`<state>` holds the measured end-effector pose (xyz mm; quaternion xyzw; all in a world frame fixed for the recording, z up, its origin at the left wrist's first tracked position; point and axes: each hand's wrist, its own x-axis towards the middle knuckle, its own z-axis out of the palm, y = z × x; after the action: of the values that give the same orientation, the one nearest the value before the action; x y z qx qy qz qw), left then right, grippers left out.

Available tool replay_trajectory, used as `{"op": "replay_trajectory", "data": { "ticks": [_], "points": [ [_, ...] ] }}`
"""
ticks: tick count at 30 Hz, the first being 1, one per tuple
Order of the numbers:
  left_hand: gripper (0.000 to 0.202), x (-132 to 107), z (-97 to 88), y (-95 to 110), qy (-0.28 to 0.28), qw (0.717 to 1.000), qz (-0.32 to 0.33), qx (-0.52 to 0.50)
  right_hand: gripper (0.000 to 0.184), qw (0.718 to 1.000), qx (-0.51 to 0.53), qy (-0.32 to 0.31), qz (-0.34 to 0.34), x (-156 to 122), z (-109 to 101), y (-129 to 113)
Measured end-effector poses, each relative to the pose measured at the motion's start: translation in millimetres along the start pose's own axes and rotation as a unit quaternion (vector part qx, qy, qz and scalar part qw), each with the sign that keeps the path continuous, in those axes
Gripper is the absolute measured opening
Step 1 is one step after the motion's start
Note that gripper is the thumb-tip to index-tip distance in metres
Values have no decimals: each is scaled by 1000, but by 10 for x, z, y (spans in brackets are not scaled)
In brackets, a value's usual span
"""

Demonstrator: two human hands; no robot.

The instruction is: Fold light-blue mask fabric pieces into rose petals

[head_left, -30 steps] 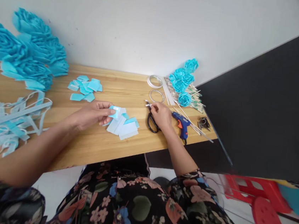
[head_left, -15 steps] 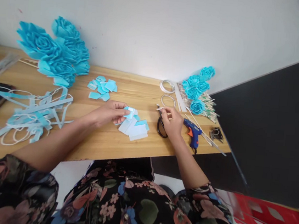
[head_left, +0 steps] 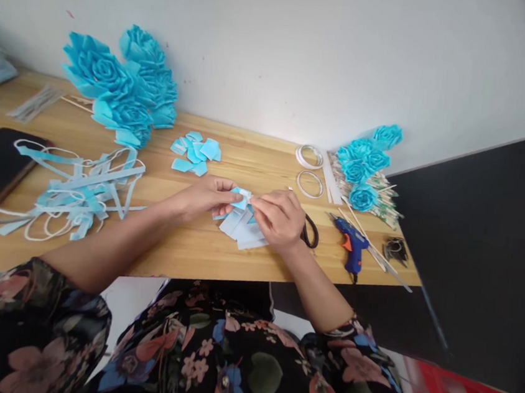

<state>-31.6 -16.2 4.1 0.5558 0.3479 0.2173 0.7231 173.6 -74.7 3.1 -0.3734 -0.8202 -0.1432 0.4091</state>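
Note:
My left hand (head_left: 208, 199) is closed in a pinch on a small light blue fabric piece (head_left: 240, 198) with a white strip along its upper edge. Against the right side of that piece, the fingertips of my right hand (head_left: 281, 217) are pressed together; what lies between them is too small to make out. Below both hands is a loose pile of pale blue and white cut pieces (head_left: 251, 240), partly covered by my fingers. Black-handled scissors (head_left: 311, 231) lie just right of my right hand, mostly hidden by it.
More blue pieces (head_left: 196, 152) lie behind my left hand. Tangled strips and cords (head_left: 78, 193), a phone (head_left: 1, 163) and large blue fabric flowers (head_left: 129, 82) are at left. Rightward are tape rolls (head_left: 309, 184), a blue glue gun (head_left: 355, 247), small blue flowers (head_left: 364, 160) and sticks.
My right hand has moved left from beside the scissors, where it pinched a small white strip, to the blue piece. My left hand still holds that piece. The view has shifted slightly.

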Motion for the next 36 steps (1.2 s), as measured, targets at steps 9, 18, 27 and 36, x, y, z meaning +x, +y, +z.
{"op": "replay_trajectory", "data": {
  "ticks": [9,18,27,36],
  "points": [
    [25,-2,11,-7,1,1000,5,2,18,1000,9,1,9,-84,61,9],
    [23,-5,8,-23,-5,1000,2,3,20,999,-6,21,-23,-39,55,-13],
    [23,-1,10,-24,-6,1000,3,-2,22,999,-4,41,-35,-35,78,-22],
    [22,-8,6,-16,-5,1000,10,-7,17,999,-23,16,-31,-53,104,-14]
  ]
}}
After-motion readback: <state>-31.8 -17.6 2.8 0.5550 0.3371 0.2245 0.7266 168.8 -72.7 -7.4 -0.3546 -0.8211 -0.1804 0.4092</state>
